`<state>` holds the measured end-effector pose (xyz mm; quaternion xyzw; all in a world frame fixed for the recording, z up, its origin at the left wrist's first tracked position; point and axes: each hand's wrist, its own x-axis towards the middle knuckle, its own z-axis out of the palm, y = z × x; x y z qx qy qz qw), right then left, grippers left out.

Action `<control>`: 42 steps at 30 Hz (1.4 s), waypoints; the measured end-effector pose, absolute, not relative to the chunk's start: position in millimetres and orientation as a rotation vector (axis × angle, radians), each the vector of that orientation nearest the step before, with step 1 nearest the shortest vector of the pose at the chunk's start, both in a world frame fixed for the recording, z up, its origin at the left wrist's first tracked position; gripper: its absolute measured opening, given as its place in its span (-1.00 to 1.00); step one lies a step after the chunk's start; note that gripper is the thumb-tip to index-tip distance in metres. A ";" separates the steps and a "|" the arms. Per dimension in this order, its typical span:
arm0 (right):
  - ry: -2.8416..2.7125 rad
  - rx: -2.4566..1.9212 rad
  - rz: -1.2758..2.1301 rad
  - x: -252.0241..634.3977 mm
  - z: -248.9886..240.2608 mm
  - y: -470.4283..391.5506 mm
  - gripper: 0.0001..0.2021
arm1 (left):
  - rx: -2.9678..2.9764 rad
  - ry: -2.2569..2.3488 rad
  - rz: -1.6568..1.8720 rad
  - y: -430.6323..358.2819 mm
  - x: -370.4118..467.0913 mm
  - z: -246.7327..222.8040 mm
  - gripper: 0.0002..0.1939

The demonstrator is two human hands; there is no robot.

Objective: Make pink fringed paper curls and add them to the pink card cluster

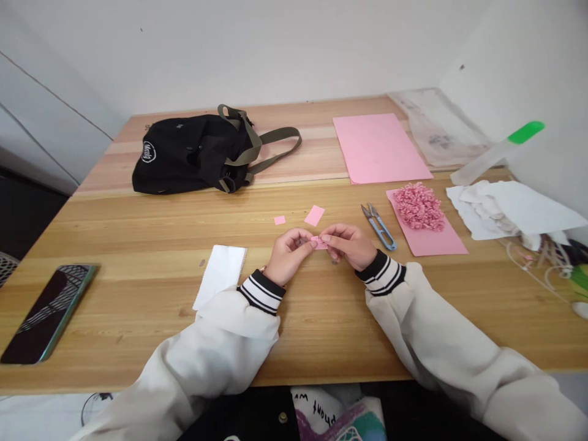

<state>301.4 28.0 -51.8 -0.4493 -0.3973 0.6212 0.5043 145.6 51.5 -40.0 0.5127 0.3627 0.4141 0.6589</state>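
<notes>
Between my two hands is a small piece of pink paper (320, 242) with thin cut strips along it. The fingertips of my left hand (288, 256) pinch its left end. My right hand (350, 246) is closed on its right end, with thumb and forefinger together. Just beyond my hands lie two small pink paper scraps, a larger rectangle (315, 215) and a smaller one (280, 220). To the right of my right hand rest blue-handled thread snips (379, 228) with their blades apart. A heap of curly pink paper shreds (419, 207) sits on a pink sheet (436, 243).
A black bag (184, 153) lies at the back left, a phone (48, 312) at the front left. Near my left wrist is a folded white cloth (221, 274). Pink paper (382, 148), a green-capped tube (496, 154) and white tissues (519, 208) occupy the right side of the wooden table (321, 337).
</notes>
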 end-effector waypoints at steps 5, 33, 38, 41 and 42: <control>-0.946 -1.111 1.497 301.2 -50.3 27.8 -0.75 | 1.141 0.804 0.938 52.1 146.6 -41.1 -0.80; -1.040 -1.191 1.537 304.6 -43.1 27.4 -0.75 | 1.162 0.706 0.892 50.8 143.5 -38.3 -0.81; -1.064 -1.172 1.585 307.1 -46.0 27.8 -0.74 | 1.166 0.687 0.880 51.2 142.7 -37.4 -0.81; -1.084 -1.166 1.597 307.9 -45.5 27.9 -0.73 | 1.178 0.683 0.871 51.2 142.1 -37.1 -0.81; -1.085 -1.166 1.601 308.0 -44.9 27.9 -0.73 | 1.184 0.685 0.867 51.2 141.9 -37.0 -0.81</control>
